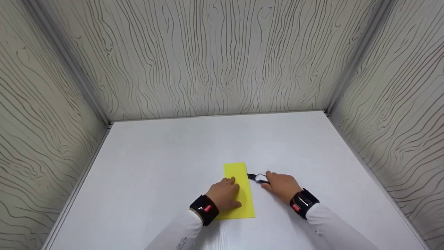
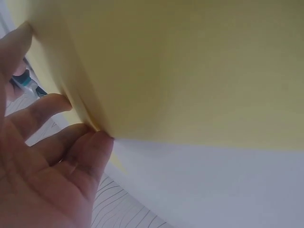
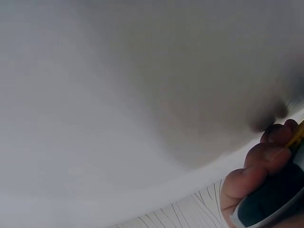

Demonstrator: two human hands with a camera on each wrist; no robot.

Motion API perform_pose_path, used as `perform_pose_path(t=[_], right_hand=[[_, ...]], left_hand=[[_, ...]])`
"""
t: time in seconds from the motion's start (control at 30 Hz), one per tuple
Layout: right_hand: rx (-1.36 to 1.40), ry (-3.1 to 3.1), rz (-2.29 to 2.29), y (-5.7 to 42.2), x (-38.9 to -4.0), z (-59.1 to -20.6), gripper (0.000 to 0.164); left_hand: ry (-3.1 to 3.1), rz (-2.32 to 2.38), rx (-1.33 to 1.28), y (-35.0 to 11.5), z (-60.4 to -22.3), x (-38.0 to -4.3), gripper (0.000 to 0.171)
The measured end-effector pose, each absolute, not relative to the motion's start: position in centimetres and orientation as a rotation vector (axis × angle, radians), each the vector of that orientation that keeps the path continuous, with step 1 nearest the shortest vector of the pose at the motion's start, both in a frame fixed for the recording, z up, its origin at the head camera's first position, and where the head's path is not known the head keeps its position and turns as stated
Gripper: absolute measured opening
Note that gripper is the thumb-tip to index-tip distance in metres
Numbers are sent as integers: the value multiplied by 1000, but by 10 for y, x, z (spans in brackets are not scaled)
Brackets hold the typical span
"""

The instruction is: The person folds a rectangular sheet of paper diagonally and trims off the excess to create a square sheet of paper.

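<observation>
A folded sheet of yellow paper [image 1: 247,205] lies upright on the white table. My left hand [image 1: 222,195] rests across its left part, fingers spread and fingertips pressing on the paper. The left wrist view shows these fingertips along a creased edge of the sheet [image 2: 190,71]. At the paper's right edge, my right hand [image 1: 282,187] grips a plier-like hand tool [image 1: 252,176] with a black head and a pale loop. Its dark teal and grey handle [image 3: 268,202] sits in the curled fingers in the right wrist view. The tool's head meets the paper's edge; its exact kind cannot be told.
The white tabletop [image 1: 166,156] surrounds the paper. Wood-grain patterned panels [image 1: 215,59] stand at the back and both sides, with grey metal posts [image 1: 357,55] in the corners. Each wrist wears a black band [image 1: 304,203].
</observation>
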State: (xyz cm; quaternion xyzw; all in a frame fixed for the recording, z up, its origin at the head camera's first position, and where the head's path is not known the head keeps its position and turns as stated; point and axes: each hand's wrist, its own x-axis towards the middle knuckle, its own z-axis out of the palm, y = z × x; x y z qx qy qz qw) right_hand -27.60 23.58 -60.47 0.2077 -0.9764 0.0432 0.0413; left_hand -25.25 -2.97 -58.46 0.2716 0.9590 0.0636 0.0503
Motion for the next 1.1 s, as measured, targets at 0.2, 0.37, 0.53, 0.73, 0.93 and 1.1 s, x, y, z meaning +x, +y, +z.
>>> perform_pose_path(t=[0.2,0.37,0.53,0.73,0.93,1.1], right_hand=[[611,-2989,115,235,-277,-604,38],[604,-3002,131,234,-278,-604,40],[630,-2970,138,232,-282,-604,42],[592,-2987,123,234,-281,-606,39],[616,-2980,148,231,-287,-607,42],[581,-3005,127,232,-289,-606,39]], left_hand=[[2935,175,828,-28,-587,-252,50],[2921,179,826,-28,-586,-252,50],[2920,174,826,-28,-584,-252,50],[2913,183,855,-29,-580,-249,47],[2909,189,852,-30,-581,-251,47],[2913,182,860,-30,-585,-253,43]])
